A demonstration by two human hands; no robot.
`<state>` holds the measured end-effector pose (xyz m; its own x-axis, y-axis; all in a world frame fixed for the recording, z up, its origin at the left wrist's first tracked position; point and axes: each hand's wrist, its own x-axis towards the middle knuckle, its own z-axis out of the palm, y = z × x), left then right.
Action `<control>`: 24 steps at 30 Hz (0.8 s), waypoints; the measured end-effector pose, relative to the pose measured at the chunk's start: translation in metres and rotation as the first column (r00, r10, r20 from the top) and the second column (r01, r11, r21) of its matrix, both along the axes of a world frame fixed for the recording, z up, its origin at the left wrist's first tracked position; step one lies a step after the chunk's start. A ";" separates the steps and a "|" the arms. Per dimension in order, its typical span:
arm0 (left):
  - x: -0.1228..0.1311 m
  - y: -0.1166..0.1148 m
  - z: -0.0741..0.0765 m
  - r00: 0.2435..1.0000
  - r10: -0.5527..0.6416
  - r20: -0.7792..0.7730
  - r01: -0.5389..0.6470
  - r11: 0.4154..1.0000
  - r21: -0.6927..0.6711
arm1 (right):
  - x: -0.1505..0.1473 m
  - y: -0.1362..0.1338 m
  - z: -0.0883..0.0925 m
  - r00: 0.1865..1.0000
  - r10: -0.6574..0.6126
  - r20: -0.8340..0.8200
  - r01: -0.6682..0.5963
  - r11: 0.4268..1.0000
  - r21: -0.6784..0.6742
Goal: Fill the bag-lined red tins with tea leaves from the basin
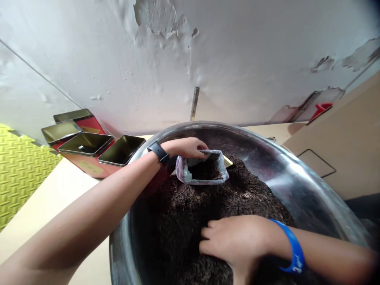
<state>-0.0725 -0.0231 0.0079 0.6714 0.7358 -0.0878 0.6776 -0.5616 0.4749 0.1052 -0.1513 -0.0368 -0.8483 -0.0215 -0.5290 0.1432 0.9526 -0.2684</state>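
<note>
A small tea-packing workshop: a wide steel basin (pixel 297 186) heaped with loose dark tea leaves (pixel 208 206), open red tins (pixel 86 144) lined up beside it, below a peeling white wall (pixel 154 19).

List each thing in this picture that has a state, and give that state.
metal basin: heaped with dark leaves
plastic bag: held open, partly filled with leaves
left hand: gripping the bag's rim
right hand: palm down on the leaves
red tins: lidless, open upward

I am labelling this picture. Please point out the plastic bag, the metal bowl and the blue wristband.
plastic bag (pixel 203 181): head view, clear front wall.
metal bowl (pixel 297 186): head view, bare right inner wall.
blue wristband (pixel 295 247): head view, band's middle.
</note>
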 end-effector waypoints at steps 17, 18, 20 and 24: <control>0.003 -0.001 0.000 1.000 -0.016 -0.004 0.016 0.997 0.078 | 0.003 0.042 0.049 0.606 -0.234 -0.760 0.654 0.690 0.309; 0.002 0.000 0.000 1.000 -0.018 -0.005 0.019 0.997 0.079 | 0.003 0.040 0.047 0.606 -0.234 -0.760 0.646 0.703 0.299; 0.001 0.002 -0.002 1.000 -0.019 0.001 0.019 0.998 0.058 | 0.003 0.032 0.040 0.661 -0.274 -0.698 0.568 0.790 0.228; -0.001 0.007 -0.007 1.000 -0.023 0.014 0.023 1.000 0.018 | 0.003 0.013 0.013 0.844 -0.265 -0.466 0.331 0.942 0.063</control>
